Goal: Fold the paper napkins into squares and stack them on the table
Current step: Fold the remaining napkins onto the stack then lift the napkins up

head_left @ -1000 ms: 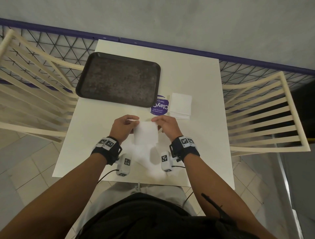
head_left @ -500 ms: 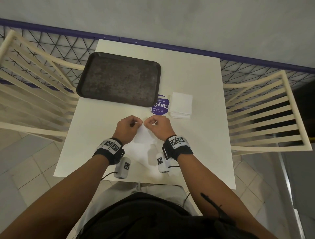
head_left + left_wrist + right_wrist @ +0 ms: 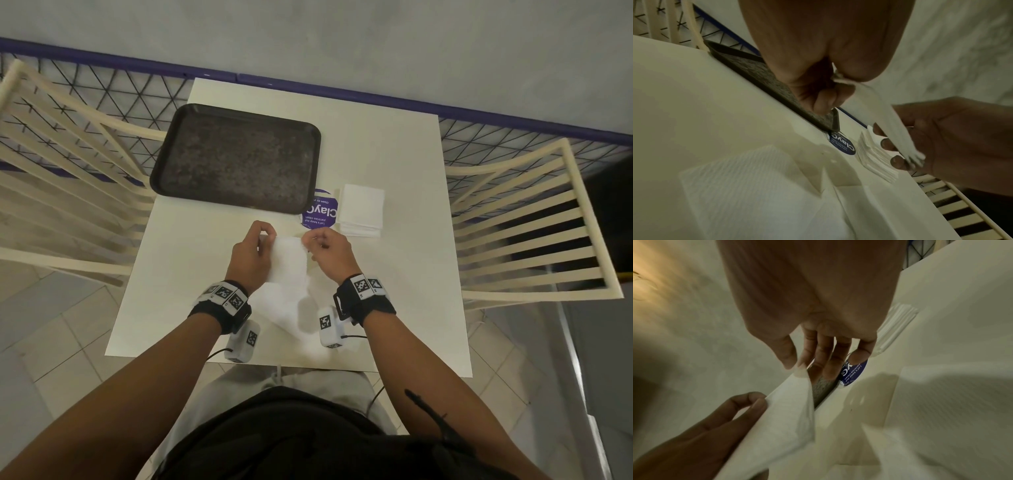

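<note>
A white paper napkin (image 3: pixel 289 258) hangs above the table between my two hands. My left hand (image 3: pixel 255 255) pinches its top left corner, and my right hand (image 3: pixel 327 251) pinches the top right corner between thumb and forefinger. The left wrist view has the napkin (image 3: pixel 877 113) edge-on, pinched by my left hand (image 3: pixel 830 84) and met lower down by the right hand's fingers (image 3: pixel 898 162). The right wrist view has the sheet (image 3: pixel 789 408) held at its tip by my right hand (image 3: pixel 797 365). Unfolded napkins (image 3: pixel 284 308) lie under my wrists. A stack of folded napkins (image 3: pixel 361 214) sits to the right.
A dark empty tray (image 3: pixel 236 157) lies at the back left of the white table (image 3: pixel 404 164). A purple round sticker (image 3: pixel 320 214) sits between tray and stack. Cream slatted chairs (image 3: pixel 524 219) stand on both sides, with a mesh railing (image 3: pixel 102 92) behind.
Half a second ago both hands were close together with the napkin's corners joined. They have since moved apart, and the napkin now hangs spread between them.
</note>
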Motion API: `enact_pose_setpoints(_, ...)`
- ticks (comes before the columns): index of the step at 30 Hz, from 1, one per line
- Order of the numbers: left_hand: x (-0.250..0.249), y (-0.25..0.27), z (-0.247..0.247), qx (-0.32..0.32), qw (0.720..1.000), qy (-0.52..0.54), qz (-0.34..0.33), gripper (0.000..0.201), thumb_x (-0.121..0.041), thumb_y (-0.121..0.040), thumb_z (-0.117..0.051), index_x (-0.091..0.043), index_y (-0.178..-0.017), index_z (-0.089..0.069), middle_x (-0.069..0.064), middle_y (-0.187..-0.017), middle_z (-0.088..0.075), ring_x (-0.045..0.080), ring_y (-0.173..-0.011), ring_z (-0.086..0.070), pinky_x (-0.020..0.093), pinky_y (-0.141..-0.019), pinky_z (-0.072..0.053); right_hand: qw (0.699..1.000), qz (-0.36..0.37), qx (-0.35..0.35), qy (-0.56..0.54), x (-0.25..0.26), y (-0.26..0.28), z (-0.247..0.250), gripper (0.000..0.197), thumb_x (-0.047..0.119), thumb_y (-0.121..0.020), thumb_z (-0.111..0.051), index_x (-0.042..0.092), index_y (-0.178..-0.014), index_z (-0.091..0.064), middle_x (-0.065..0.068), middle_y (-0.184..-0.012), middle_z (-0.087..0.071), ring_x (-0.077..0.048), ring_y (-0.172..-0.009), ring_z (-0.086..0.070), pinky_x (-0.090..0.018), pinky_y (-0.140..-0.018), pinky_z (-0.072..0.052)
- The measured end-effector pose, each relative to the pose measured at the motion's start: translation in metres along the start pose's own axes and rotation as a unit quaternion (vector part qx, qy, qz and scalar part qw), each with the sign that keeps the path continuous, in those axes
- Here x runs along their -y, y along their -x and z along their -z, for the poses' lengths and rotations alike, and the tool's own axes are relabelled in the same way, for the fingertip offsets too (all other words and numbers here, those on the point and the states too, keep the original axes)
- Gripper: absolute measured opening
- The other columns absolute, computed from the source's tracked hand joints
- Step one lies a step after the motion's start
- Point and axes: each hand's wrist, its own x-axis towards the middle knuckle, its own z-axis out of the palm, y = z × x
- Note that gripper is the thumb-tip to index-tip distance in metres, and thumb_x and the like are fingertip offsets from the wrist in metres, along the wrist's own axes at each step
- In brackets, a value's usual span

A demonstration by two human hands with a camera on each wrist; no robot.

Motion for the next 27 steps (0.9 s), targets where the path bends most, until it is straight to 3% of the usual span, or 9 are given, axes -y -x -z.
enact_pose_setpoints(3,-0.001,-0.001,-0.002,-0.017,1.0,-0.002,-0.001,0.011,-0.025,-0.109,-0.042,-0.025,-0.109,-0.053,0.003,-0.081,-0.064,0.017,-0.069,-0.058,0.03,-0.058,-0.045,0.998,-0.041,0.037,0.015,0.004,0.003,-0.003,0.033,0.047,-0.087,-0.072,0.023,-0.11,-0.067,-0.001,-0.098,-0.074,-0.019,-0.08,-0.071,-0.032,-0.08,-0.055)
enact_pose_setpoints(5,-0.001,-0.003,-0.003,-0.023,1.0,-0.002,0.001,0.011,-0.023,-0.109,-0.042,-0.024,-0.109,-0.053,0.002,-0.08,-0.063,0.017,-0.069,-0.058,0.028,-0.058,-0.045,0.996,-0.049,0.053,0.042,0.006,0.006,-0.004,0.039,0.043,-0.09,-0.072,0.015,-0.115,-0.063,-0.001,-0.094,-0.074,-0.016,-0.071,-0.07,-0.027,-0.076,-0.051)
enact_pose_setpoints(10,-0.002,-0.008,-0.007,-0.022,0.999,0.012,0.025,0.013,-0.03,-0.109,-0.043,-0.025,-0.115,-0.053,0.001,-0.089,-0.064,0.019,-0.074,-0.06,0.034,-0.061,-0.049,0.996,-0.02,0.048,0.072,0.003,0.003,0.008,0.014,0.025,-0.092,-0.071,0.014,-0.092,-0.062,0.0,-0.075,-0.072,-0.014,-0.061,-0.065,-0.025,-0.069,-0.048)
enact_pose_setpoints(13,-0.001,-0.011,-0.011,0.019,0.996,0.033,0.083,0.023,-0.036,-0.109,-0.043,-0.021,-0.123,-0.053,0.001,-0.09,-0.068,0.022,-0.066,-0.065,0.032,-0.055,-0.052,0.998,-0.016,0.01,0.067,0.002,-0.012,0.031,0.013,0.024,-0.091,-0.072,0.015,-0.089,-0.062,-0.003,-0.08,-0.072,-0.016,-0.063,-0.063,-0.027,-0.07,-0.051)
enact_pose_setpoints(15,0.004,-0.012,-0.013,0.052,0.994,0.027,0.092,0.021,-0.031,-0.108,-0.045,-0.019,-0.116,-0.06,0.001,-0.084,-0.072,0.024,-0.058,-0.066,0.027,-0.055,-0.05,0.997,-0.026,-0.026,0.061,-0.001,-0.028,0.051,0.013,0.024,-0.09,-0.073,0.023,-0.083,-0.062,-0.003,-0.08,-0.071,-0.02,-0.066,-0.063,-0.033,-0.072,-0.055)
enact_pose_setpoints(18,0.012,-0.011,-0.017,0.106,0.988,0.009,0.114,0.018,-0.026,-0.105,-0.049,-0.021,-0.105,-0.067,-0.002,-0.083,-0.075,0.026,-0.064,-0.07,0.02,-0.057,-0.047,0.992,-0.041,-0.084,0.081,-0.007,-0.057,0.084,0.016,0.027,-0.088,-0.073,0.026,-0.078,-0.061,-0.003,-0.081,-0.071,-0.027,-0.075,-0.069,-0.041,-0.08,-0.059)
enact_pose_setpoints(21,0.021,-0.009,-0.021,0.136,0.98,-0.001,0.145,0.016,-0.026,-0.104,-0.052,-0.023,-0.101,-0.067,-0.003,-0.082,-0.075,0.023,-0.066,-0.072,0.018,-0.057,-0.047,0.987,-0.049,-0.116,0.096,-0.012,-0.082,0.11,0.01,0.029,-0.088,-0.073,0.023,-0.088,-0.065,-0.007,-0.088,-0.074,-0.032,-0.085,-0.072,-0.046,-0.086,-0.058)
enact_pose_setpoints(24,0.03,-0.009,-0.023,0.149,0.976,-0.015,0.16,0.016,-0.024,-0.104,-0.053,-0.022,-0.1,-0.068,-0.003,-0.082,-0.076,0.018,-0.064,-0.072,0.02,-0.058,-0.047,0.983,-0.062,-0.127,0.115,-0.014,-0.099,0.128,0.01,0.027,-0.09,-0.071,0.02,-0.095,-0.066,-0.009,-0.093,-0.074,-0.032,-0.089,-0.071,-0.038,-0.088,-0.055)
enact_pose_setpoints(27,0.035,-0.009,-0.023,0.147,0.973,-0.025,0.174,0.017,-0.02,-0.104,-0.052,-0.019,-0.1,-0.069,-0.001,-0.082,-0.076,0.015,-0.061,-0.07,0.014,-0.055,-0.046,0.979,-0.077,-0.119,0.147,-0.019,-0.11,0.137,0.018,0.029,-0.092,-0.069,0.015,-0.103,-0.069,-0.009,-0.095,-0.075,-0.028,-0.093,-0.071,-0.025,-0.08,-0.046)
